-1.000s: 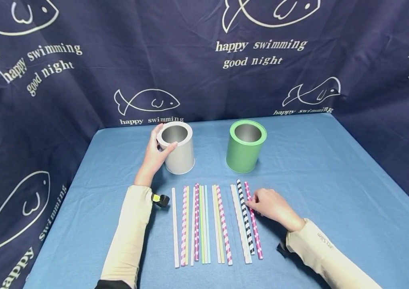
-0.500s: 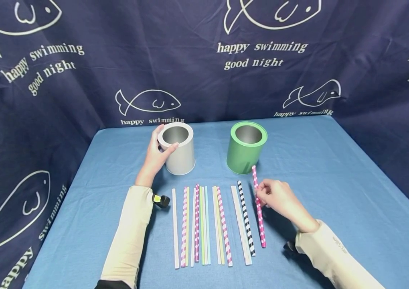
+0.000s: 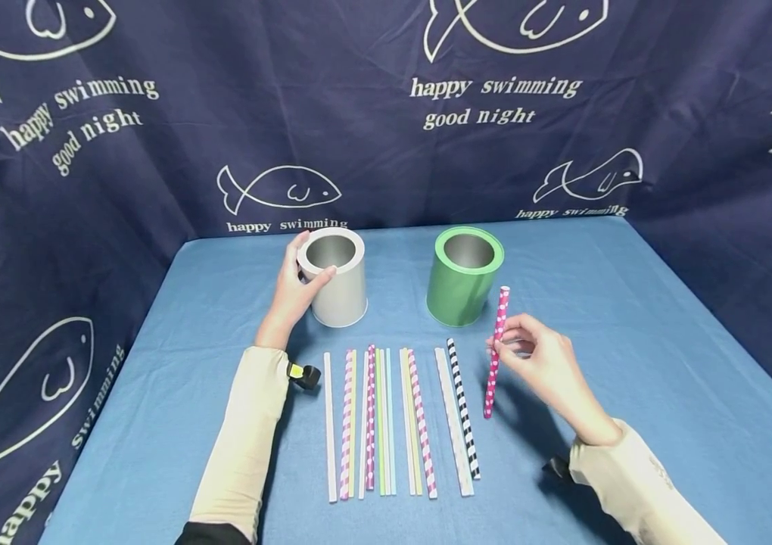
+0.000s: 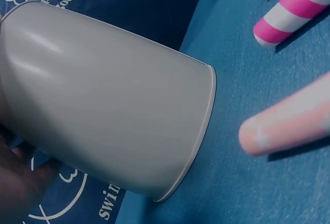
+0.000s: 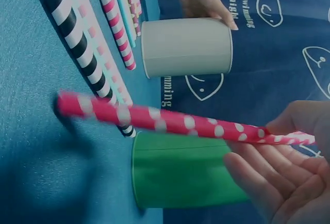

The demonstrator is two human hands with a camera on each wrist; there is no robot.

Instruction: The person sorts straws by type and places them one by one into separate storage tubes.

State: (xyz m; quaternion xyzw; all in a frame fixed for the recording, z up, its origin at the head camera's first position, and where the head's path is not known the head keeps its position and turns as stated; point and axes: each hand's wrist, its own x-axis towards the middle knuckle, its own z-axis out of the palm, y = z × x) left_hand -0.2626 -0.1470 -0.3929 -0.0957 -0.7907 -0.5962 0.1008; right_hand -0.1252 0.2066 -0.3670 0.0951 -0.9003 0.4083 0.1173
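Pink dotted straw [image 3: 496, 350] is lifted near-upright, just right of the green cup [image 3: 464, 276], pinched in the right hand [image 3: 539, 363] fingers. Left hand [image 3: 293, 291] grips the grey cup [image 3: 334, 278]. Pickup looks done; next likely means tipping it into a cup. Other straws [image 3: 386, 420] lie on the surface [image 3: 631, 341].

Left hand [image 4: 15, 182] mostly cut off in wrist view, nearest straw [image 4: 289, 126] blurred

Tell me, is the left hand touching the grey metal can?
Touching: the head view shows the left hand wrapped around the grey metal can, thumb on its rim.
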